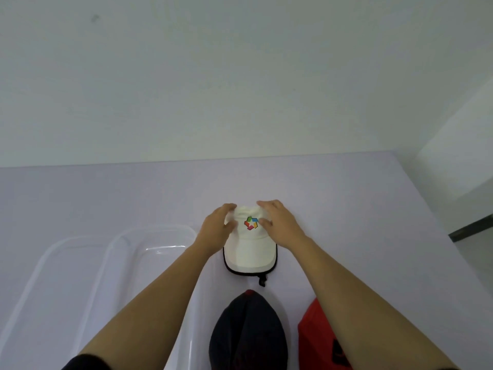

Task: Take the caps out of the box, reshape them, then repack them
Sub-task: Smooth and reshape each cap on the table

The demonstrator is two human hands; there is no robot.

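— Where's the white cap (250,249)?
— Flat on the pale table (373,209), mid-frame, brim toward the camera, black edging round the brim, a small black strap end poking out below it. Colourful star-like logo (251,222) on the crown.

— And the hands?
— Both on the crown. Left hand (217,227) on the crown's left side, fingers curled over the fabric, thumb close to the logo. Right hand (278,222) on the right side, fingers spread over the top edge, thumb beside the logo. Pressing or pinching: cannot tell, though both touching the fabric.

— Other caps?
— Dark cap (248,335) nearer the camera, between the forearms, a bit of red at its far tip. Red cap (317,337) just right of it, partly hidden under the right forearm, black mark on it.

— The box?
— Clear box (149,236) on the left of the table, open, close beside the left forearm. A second clear rim (53,252) further left, overlapping it; lid or another box, hard to say.
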